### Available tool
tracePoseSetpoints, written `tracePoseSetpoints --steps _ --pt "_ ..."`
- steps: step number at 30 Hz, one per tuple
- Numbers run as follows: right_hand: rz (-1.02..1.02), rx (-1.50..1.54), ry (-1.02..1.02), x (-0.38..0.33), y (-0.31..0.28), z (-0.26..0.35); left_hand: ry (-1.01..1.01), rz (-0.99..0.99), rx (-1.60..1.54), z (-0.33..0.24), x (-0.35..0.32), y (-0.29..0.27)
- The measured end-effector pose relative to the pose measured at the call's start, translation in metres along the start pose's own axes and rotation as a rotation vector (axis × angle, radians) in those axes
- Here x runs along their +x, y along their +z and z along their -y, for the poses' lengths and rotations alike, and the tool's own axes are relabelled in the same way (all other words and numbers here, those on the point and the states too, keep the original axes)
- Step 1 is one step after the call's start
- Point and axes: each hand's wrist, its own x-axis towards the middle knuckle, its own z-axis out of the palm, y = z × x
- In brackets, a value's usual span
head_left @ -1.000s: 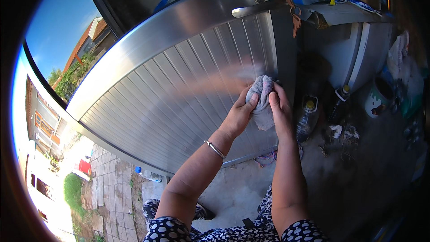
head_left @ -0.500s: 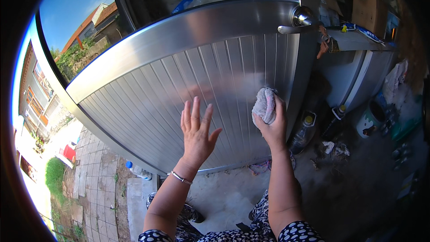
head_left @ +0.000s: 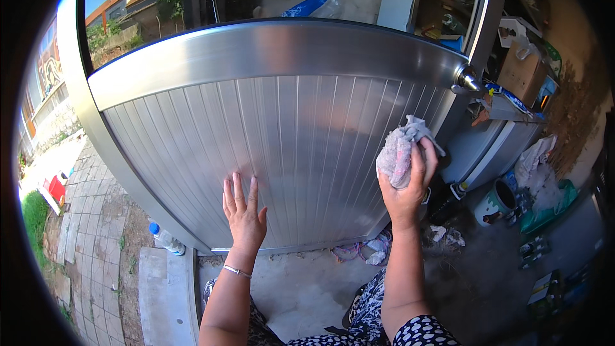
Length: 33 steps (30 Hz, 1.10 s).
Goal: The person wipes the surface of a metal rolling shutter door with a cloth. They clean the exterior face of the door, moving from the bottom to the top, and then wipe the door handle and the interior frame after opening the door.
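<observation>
A silvery metal door (head_left: 307, 134) with a ribbed lower panel fills the middle of the view, its lever handle (head_left: 467, 81) at the upper right. My left hand (head_left: 245, 218) has its fingers stretched out at the lower part of the panel; whether the fingertips press on it I cannot tell. In my right hand (head_left: 410, 195) is a crumpled grey-and-pink rag (head_left: 400, 154), gripped between thumb and fingers. The rag is in front of the panel's right side, below the handle, and one corner sticks up loosely.
A water bottle with a blue cap (head_left: 168, 240) stands by the door's lower left corner. To the right are a cabinet (head_left: 509, 147), a paint-stained bucket (head_left: 496, 202) and several bottles. Paving (head_left: 102, 237) lies outside on the left; tangled cords (head_left: 349, 253) lie under the door.
The view has shifted, and more of the door and its glass shows. My left hand has moved lower on the panel. The rag has come away from the panel's surface, its loose end now showing.
</observation>
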Motion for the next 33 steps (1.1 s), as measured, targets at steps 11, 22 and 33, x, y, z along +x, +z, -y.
tracePoseSetpoints --steps 11,22,33 --pt "-0.142 0.030 -0.128 0.115 0.085 0.027 0.018 -0.002 -0.028 0.009 -0.002 -0.016" --pt "0.193 0.107 -0.723 0.133 0.165 0.151 0.072 -0.003 0.062 0.006 0.001 -0.008" --pt "0.107 -0.223 -0.486 0.176 0.057 0.020 0.036 0.045 -0.009 0.018 -0.006 -0.017"
